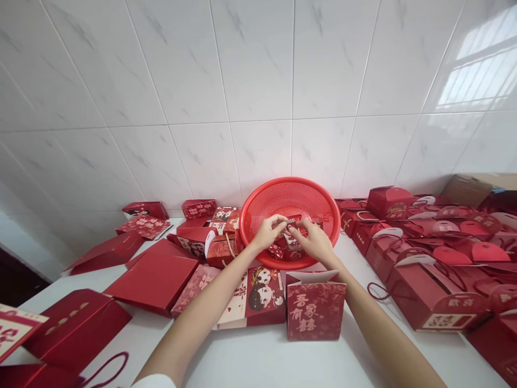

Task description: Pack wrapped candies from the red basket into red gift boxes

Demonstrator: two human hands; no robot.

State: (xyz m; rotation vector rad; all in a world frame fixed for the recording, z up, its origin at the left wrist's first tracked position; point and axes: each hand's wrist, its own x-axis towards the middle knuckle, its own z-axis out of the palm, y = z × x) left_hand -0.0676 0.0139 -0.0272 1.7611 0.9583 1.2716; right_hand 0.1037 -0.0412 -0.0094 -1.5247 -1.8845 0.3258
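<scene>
Both hands are over a red plastic mesh basket (274, 198), which holds small red wrapped packets that look like candies (277, 250). My left hand (270, 233) reaches in from the left, thumb and fingers pinched together on a small red wrapped packet (291, 222). Opposite it, my right hand (313, 240) has its fingers curled at the same packet. The fingers partly hide it, so its exact kind is unclear. In front of the basket a red gift box (316, 310) with pale characters stands upright, its top open.
Left of the basket, red boxes (153, 280) lie scattered over the white table (246, 358), with a box with cartoon figures (262, 296) near my left forearm. Many handled red boxes (424, 285) crowd the right side. A tiled wall (258, 145) rises behind.
</scene>
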